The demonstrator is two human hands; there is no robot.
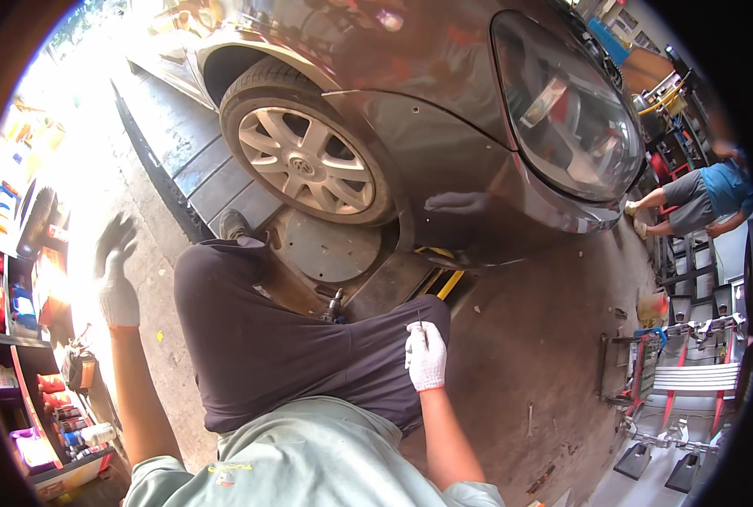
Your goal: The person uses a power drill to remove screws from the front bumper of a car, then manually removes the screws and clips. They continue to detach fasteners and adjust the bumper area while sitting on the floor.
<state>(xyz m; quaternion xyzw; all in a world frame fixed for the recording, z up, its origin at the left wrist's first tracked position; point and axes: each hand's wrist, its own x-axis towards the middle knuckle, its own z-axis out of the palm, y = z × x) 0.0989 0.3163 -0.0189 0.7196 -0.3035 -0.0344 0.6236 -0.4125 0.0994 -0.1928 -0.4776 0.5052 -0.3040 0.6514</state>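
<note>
My left hand (117, 275), in a white work glove with darkened fingers, is raised at the left with its fingers apart, holding nothing. My right hand (427, 355), in a white knit glove, is closed over my right thigh. A small, thin dark piece (419, 318) pokes up from its fingertips; its kind is too small to tell. In front of me stands a dark car with a silver alloy wheel (304, 165). That wheel rests on a round metal plate (330, 253). Between my legs is a metallic tool (335, 306), partly hidden by my trousers.
The car's bumper (469, 203) and headlight (566, 110) overhang the floor ahead. Shelves with bottles (34, 397) line the left side. At the far right a person in a blue shirt (718, 198) stands near a metal rack (695, 376). A yellow-edged recess (450, 285) lies below the bumper.
</note>
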